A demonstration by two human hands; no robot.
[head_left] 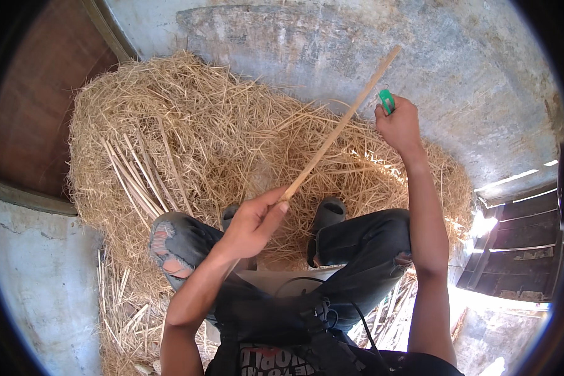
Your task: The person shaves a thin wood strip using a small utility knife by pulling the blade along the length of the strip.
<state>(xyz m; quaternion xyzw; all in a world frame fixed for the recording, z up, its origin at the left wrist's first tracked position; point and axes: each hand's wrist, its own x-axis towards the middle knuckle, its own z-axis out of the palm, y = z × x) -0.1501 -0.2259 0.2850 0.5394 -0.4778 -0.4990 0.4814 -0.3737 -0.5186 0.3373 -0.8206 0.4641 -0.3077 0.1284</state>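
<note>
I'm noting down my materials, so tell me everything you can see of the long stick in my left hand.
The stick is long, slim, nearly straight and pale tan, and looks like wood or bamboo. It slants up and to the right from your left hand, which grips it near its lower visible part, over the straw. Its upper end is free. A green object in your right hand is close beside it; whether they touch is unclear.

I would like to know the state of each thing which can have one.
Left hand, closed around the long stick.
Right hand, closed around the green tool.
Long stick, held slanting.
Green tool, held, partly hidden.
Loose sticks, lying on the straw.
Jeans, torn at the knees.
</note>
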